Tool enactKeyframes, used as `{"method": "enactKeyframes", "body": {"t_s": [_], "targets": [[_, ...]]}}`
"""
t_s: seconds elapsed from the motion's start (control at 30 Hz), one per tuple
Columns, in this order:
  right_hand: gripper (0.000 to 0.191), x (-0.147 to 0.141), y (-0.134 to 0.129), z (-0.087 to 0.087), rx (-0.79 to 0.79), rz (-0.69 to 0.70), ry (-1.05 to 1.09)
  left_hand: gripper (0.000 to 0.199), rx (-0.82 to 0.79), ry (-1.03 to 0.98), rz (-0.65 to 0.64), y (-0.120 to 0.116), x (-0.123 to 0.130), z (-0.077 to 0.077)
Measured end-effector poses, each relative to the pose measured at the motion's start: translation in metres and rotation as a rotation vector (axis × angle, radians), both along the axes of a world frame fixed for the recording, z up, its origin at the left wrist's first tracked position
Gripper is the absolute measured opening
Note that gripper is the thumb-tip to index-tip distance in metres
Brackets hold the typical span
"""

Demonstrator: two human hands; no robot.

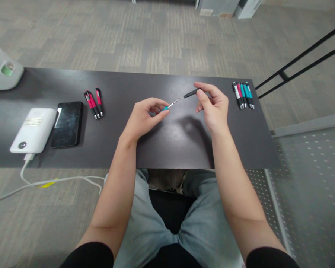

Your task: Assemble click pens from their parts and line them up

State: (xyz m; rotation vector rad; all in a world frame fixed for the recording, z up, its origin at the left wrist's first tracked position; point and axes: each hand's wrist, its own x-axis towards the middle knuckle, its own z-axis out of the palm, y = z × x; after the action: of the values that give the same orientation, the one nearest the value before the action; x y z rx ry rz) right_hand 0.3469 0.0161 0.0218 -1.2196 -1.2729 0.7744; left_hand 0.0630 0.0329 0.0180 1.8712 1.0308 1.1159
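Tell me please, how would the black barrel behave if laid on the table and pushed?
The barrel would probably roll, since it looks slim and round. It seems light, as the right hand just pinches it near one end. It is likely stiff: it sticks out straight from the grip.

Pen parts (191, 93) in both hands (216, 109)

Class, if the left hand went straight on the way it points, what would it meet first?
Probably the black pen part held by the right hand; the thin white rod jutting from the left hand points roughly at it. Depth is hard to judge.
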Motion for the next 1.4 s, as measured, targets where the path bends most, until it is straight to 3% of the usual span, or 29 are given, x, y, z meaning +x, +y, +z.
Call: {"method": "enactKeyframes", "body": {"t_s": [0.33,0.63,0.9,1.4], "targets": [[0.064,-0.006,-0.002,-0.006,-0.009,0.014,-0.068,0.018,0.002,0.016,-0.004,0.000,-0.001,-0.001],[0.070,0.013,0.015,-0.024,0.163,0.061,-0.038,0.019,0.004,0.051,-0.016,-0.001,-0.001,0.002],[0.070,0.005,0.017,-0.032,0.156,0.099,-0.038,0.019,0.010,0.052,-0.015,-0.001,-0.001,0.002],[0.072,0.012,0.014,-0.027,0.163,0.113,-0.116,0.017,-0.006,0.065,-0.007,-0.001,-0.001,0.003]]}}
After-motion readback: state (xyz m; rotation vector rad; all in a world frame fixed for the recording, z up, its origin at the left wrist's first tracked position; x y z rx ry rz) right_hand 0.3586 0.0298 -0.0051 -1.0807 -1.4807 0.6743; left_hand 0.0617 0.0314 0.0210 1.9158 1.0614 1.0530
